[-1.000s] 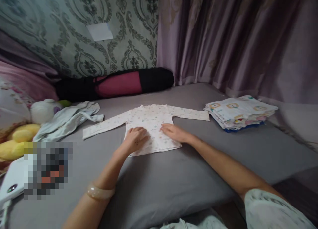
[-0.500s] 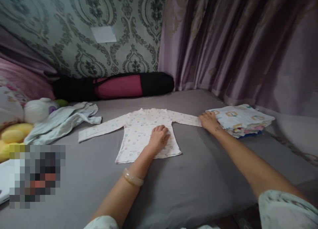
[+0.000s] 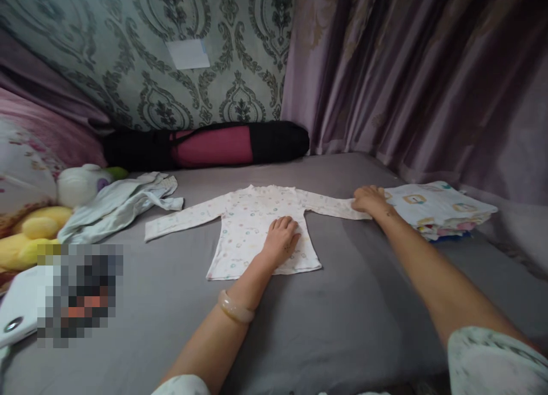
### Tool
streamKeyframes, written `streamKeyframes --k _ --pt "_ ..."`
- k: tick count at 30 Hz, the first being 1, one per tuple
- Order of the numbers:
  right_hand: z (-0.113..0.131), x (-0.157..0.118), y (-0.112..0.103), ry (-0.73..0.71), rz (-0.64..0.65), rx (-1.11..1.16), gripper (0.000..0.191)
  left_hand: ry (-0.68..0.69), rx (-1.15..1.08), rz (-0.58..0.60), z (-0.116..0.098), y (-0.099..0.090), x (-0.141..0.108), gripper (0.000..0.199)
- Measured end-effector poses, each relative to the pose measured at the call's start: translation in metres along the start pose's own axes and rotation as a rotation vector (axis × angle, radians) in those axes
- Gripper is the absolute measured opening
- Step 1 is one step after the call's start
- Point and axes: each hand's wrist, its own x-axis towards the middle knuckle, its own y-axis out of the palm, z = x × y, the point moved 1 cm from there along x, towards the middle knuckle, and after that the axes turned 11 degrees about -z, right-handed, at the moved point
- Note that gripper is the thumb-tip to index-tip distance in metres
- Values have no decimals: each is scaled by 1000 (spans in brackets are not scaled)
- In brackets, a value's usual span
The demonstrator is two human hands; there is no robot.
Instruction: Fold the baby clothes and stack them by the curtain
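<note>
A white long-sleeved child's shirt (image 3: pixel 244 229) with a small coloured print lies spread out on the grey bed sheet, both sleeves stretched sideways. My left hand (image 3: pixel 281 238) rests flat on the right half of its body, fingers extended and palm down. At the end of the right sleeve (image 3: pixel 327 205), my right hand (image 3: pixel 371 201) has its fingers curled onto the cuff's upper edge; the fingertips are partly hidden. Just beyond that hand, a stack of folded clothes (image 3: pixel 440 204) sits on the bed, a white printed piece on top.
A crumpled pale garment (image 3: pixel 115 206) lies at the left beside plush toys (image 3: pixel 81 184). A long black and pink bag (image 3: pixel 209 145) runs along the patterned wall. Purple curtains (image 3: pixel 363 69) hang at the right. A white device (image 3: pixel 25 303) sits at the left edge, near a blurred-out patch.
The view has shifted slightly, so everything sits further right. More of the right sleeve's cuff shows below my right hand. My left hand stays on the shirt.
</note>
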Motion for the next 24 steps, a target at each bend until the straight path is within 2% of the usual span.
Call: streamKeyframes --k 2,3,5,9,14,19,24 --pt "2 7 -10 165 34 304 2 -5 4 -8 0 1 0 26" --pt "4 9 -15 227 40 453 5 -7 7 -10 0 1 0 26" --pt "12 12 -23 274 -3 706 8 -13 9 -8 1 2 1 27" --pt "38 12 -28 325 -122 994 7 -20 3 -4 2 3 0 28" --pt "74 13 -30 538 -241 1509 2 -41 -36 -4 7 -1 7 26" --pt "85 14 -32 538 -275 1640 12 -70 -68 9 29 -1 39 30" --pt "69 15 -30 523 -308 1730 18 12 -83 -16 53 21 81 35"
